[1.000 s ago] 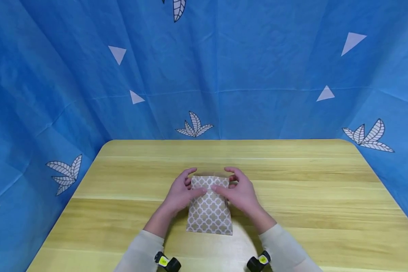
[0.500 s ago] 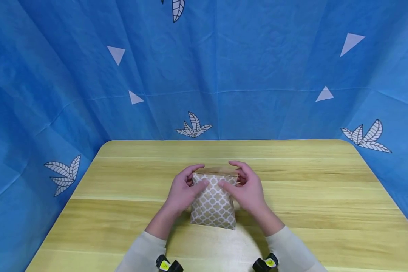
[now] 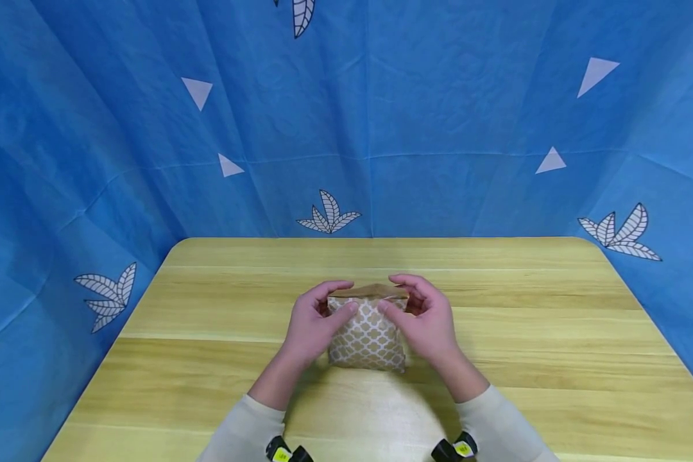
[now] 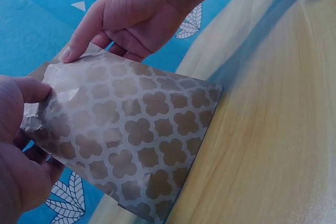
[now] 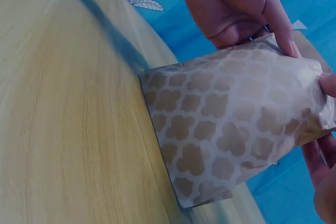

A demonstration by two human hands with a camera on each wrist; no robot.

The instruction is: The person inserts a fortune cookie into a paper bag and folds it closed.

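Note:
A brown paper bag [image 3: 366, 340] with a white quatrefoil lattice print stands between my hands, its lower edge at the table [image 3: 179, 385]. My left hand [image 3: 312, 324] pinches the bag's upper left side, thumb on the printed front and fingers behind. On the other side my right hand [image 3: 430, 321] grips the upper right in the same way. A strip of plain brown paper shows behind the front's upper edge, between both hands. The left wrist view shows creased, shiny paper near the thumbs. The bag's inside is hidden in every view.
Behind the wooden table hangs a blue cloth [image 3: 439, 115] printed with white triangles and leaves. The table's far edge runs just in front of it. A small black camera sits on each wrist, the left one [image 3: 289, 452] and the right one [image 3: 453, 447].
The bag has tipped up from lying nearly flat, its lower edge shifting away from me. Both thumbs have moved apart, and the plain brown back strip now shows more at the top.

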